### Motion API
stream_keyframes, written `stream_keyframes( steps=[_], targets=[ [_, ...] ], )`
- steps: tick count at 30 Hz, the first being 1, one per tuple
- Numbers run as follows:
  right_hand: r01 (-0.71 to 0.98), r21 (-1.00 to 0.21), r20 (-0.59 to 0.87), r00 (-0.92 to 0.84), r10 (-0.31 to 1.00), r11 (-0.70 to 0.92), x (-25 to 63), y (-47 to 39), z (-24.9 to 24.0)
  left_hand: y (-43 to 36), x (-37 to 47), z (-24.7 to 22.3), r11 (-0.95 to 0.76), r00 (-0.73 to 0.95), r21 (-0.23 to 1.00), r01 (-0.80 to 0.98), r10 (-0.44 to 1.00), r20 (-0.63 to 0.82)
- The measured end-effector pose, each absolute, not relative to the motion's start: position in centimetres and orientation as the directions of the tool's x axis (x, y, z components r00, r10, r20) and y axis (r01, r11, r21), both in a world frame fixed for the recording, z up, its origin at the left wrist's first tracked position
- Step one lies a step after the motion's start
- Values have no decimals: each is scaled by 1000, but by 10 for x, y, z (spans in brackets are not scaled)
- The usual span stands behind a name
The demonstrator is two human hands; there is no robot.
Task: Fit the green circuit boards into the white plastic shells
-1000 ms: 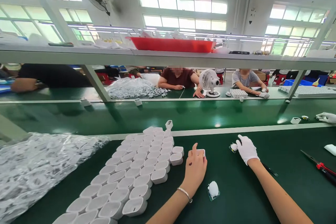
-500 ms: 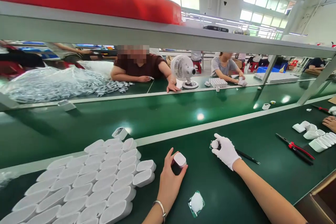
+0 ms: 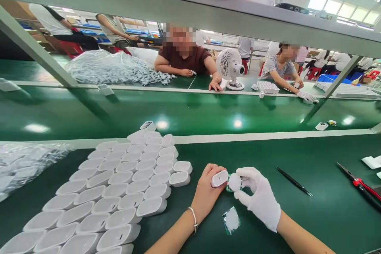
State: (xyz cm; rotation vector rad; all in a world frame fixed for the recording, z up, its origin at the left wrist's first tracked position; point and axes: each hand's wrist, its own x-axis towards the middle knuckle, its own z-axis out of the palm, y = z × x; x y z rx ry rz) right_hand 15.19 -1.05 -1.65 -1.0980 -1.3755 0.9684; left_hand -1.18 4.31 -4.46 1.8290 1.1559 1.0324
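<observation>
My left hand (image 3: pixel 209 188), bare with a bracelet at the wrist, is closed around a white oval housing (image 3: pixel 219 179). A narrow dark slot shows on the housing's face. Right beside it, my right hand (image 3: pixel 258 196) in a white glove pinches a green circuit board with a round white part (image 3: pixel 235 182). Board and housing meet or nearly meet at their edges. Just below lies another green board with a white part (image 3: pixel 231 220) on the dark green table (image 3: pixel 268 238). Many white housings (image 3: pixel 120 192) stand in rows to the left.
Black tweezers (image 3: pixel 294 181) and red-handled pliers (image 3: pixel 358 182) lie to the right. A clear bag (image 3: pixel 26 162) sits at far left. Beyond the green belt (image 3: pixel 193 115) are a fan (image 3: pixel 230 67) and two seated people. A shelf (image 3: pixel 178 6) crosses overhead.
My right hand has taken the small board off the table and brought it left to the housing. My left hand has turned the housing, and the view has shifted left.
</observation>
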Motion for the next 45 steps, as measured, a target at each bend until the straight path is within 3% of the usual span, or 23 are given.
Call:
stream_keyframes(
  steps=[4, 7, 15, 22, 33, 39, 45],
  targets=[
    [70, -969, 238, 40, 970, 235, 144, -16, -23, 38, -14, -48, -382, 427, 883, 272, 870, 245],
    [171, -939, 313, 71, 947, 297, 148, -17, -21, 33, -14, -46, -443, 448, 835, 327, 850, 276],
    [417, -687, 643, -34, 765, 595, 153, -17, -3, 31, -14, -47, -533, 442, 766, 359, 820, 364],
    [491, -510, 719, -207, 663, 706, 154, -13, 2, 31, -14, -49, -552, 454, 755, 353, 807, 378],
    [547, -509, 701, -185, 689, 665, 155, -7, -5, 33, -13, -49, -541, 467, 769, 342, 808, 361],
    [488, -575, 687, -146, 712, 656, 156, -6, -11, 32, -14, -49, -544, 450, 765, 345, 811, 374],
    [553, -512, 692, -187, 697, 657, 157, -5, -15, 32, -12, -47, -529, 443, 775, 346, 820, 362]
  ],
)
